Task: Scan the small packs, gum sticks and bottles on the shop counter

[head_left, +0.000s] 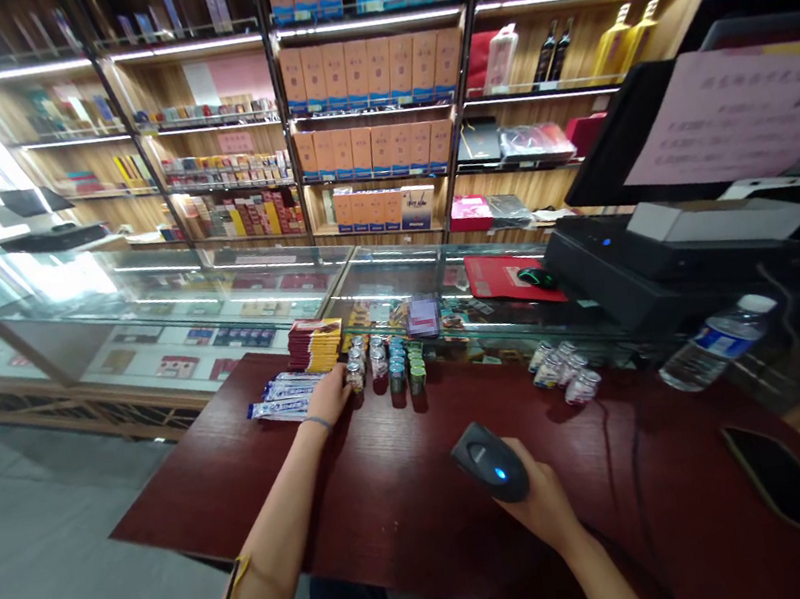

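My right hand (546, 504) grips a black handheld barcode scanner (489, 460) with a blue light, held above the dark red counter (418, 509). My left hand (330, 396) reaches far forward and closes its fingers round a small jar (355, 375) at the left end of a cluster of small capped jars (386, 360). Flat blue-and-white packets (283, 399) lie just left of that hand. A stack of red and yellow packs (314, 343) stands behind it.
More small jars (561, 370) lie tipped to the right. A water bottle (715, 346) lies by a black register (623, 269). A dark phone (790, 484) rests at the right. Glass display cases (218, 298) and shelves of boxes stand behind.
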The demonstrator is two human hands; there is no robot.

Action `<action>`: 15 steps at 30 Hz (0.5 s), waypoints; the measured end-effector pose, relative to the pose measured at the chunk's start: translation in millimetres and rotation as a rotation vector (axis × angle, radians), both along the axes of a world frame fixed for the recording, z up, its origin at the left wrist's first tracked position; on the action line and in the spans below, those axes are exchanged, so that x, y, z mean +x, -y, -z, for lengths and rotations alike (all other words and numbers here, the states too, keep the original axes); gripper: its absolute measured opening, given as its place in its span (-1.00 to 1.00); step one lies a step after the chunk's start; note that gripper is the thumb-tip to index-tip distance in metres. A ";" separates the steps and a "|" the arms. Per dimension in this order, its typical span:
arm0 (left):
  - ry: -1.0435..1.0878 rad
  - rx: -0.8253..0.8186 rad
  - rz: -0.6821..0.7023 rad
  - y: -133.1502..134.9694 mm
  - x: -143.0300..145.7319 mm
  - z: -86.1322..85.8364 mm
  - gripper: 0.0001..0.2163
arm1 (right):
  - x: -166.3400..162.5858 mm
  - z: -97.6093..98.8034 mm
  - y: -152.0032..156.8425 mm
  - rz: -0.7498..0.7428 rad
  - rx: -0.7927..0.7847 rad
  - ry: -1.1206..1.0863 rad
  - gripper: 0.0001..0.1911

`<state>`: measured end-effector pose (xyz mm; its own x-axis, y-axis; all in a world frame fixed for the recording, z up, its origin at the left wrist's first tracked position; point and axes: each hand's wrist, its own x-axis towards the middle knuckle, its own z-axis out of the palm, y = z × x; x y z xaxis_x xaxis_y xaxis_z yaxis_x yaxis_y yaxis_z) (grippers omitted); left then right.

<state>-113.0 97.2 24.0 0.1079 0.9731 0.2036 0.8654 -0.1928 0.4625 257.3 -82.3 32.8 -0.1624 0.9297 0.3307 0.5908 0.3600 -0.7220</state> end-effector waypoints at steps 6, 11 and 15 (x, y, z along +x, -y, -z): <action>-0.023 -0.020 -0.029 -6.7 2.9 -1.9 -0.68 | -1.8 -1.5 1.4 0.028 -0.010 -0.016 -0.53; -0.003 0.018 -0.016 -5.3 5.5 -3.6 -0.64 | -0.6 -3.2 1.6 0.020 -0.036 -0.046 -0.52; 0.084 0.069 -0.005 -2.6 3.7 -2.6 -0.56 | -1.6 -8.4 2.9 0.043 -0.041 -0.065 -0.53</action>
<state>-109.3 99.8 26.6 0.0826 0.9571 0.2779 0.8250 -0.2221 0.5196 255.7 -85.2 41.1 -0.1012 0.9482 0.3012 0.5564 0.3049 -0.7729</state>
